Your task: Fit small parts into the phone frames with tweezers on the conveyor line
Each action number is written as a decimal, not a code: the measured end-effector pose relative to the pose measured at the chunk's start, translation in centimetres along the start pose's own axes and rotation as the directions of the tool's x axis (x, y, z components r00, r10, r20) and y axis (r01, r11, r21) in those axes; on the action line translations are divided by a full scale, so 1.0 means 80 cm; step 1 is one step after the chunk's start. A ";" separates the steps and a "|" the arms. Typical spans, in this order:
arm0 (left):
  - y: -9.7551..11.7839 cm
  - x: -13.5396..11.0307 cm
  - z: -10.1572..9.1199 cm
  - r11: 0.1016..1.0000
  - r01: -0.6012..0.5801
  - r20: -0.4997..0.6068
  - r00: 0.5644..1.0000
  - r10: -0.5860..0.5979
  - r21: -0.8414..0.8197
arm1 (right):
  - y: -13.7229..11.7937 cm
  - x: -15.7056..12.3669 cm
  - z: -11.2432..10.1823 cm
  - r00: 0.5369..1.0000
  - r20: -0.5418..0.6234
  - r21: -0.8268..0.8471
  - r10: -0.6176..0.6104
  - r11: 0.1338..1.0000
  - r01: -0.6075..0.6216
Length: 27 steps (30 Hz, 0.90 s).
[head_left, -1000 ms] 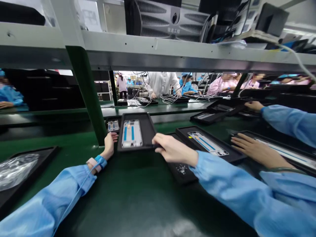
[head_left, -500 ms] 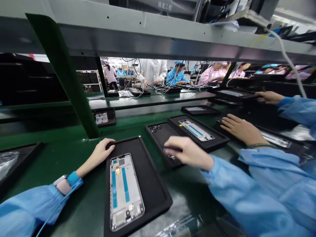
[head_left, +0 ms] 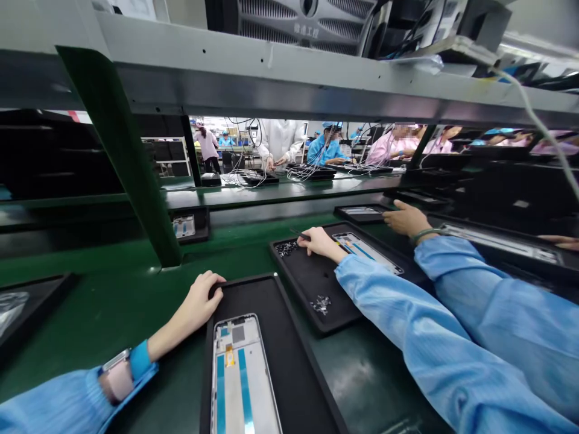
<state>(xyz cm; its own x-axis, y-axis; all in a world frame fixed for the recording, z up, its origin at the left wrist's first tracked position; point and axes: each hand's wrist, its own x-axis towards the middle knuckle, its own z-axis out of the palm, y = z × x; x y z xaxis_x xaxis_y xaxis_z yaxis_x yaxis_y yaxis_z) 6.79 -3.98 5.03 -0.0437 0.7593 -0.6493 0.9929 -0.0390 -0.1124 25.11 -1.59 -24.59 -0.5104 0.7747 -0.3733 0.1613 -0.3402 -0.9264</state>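
Observation:
My left hand (head_left: 199, 301) curls its fingers over the far left corner of a black tray (head_left: 289, 337) right in front of me. A white phone frame (head_left: 242, 374) with two blue strips lies in that tray. My right hand (head_left: 319, 241) reaches to the far end of a second black tray (head_left: 312, 280), fingers pinched on a thin dark tool that points left. The tool's tip is next to a heap of small dark parts (head_left: 286, 247). A smaller cluster of parts (head_left: 322, 304) lies nearer in the same tray.
A co-worker's hand (head_left: 407, 218) with a green bracelet rests on the trays to the right, beside a tray with another phone frame (head_left: 362, 244). A green post (head_left: 136, 175) stands at left. A small tray (head_left: 187, 226) sits behind it. People work at the far benches.
My left hand pulled the tray with the phone frame toward me. My right hand left that tray and moved to the far end of the parts tray. The co-worker's hand shifted farther away.

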 end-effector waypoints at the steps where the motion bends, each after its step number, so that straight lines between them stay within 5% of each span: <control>1: 0.000 0.000 0.000 1.000 -0.001 0.011 1.000 0.001 0.003 | 0.002 -0.002 0.001 1.000 0.008 0.000 0.005 1.000 -0.005; 27: 0.000 0.001 0.001 1.000 -0.026 0.020 0.999 0.026 -0.018 | 0.011 -0.004 0.017 0.999 0.004 -0.005 -0.042 0.999 0.042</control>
<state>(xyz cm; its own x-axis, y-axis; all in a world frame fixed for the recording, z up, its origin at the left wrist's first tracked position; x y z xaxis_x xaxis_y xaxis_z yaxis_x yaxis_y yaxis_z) 6.74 -3.94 4.93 -0.0201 0.7449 -0.6669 0.9955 -0.0468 -0.0823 24.30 -2.85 -25.18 -0.5202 0.7859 -0.3343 0.1444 -0.3048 -0.9414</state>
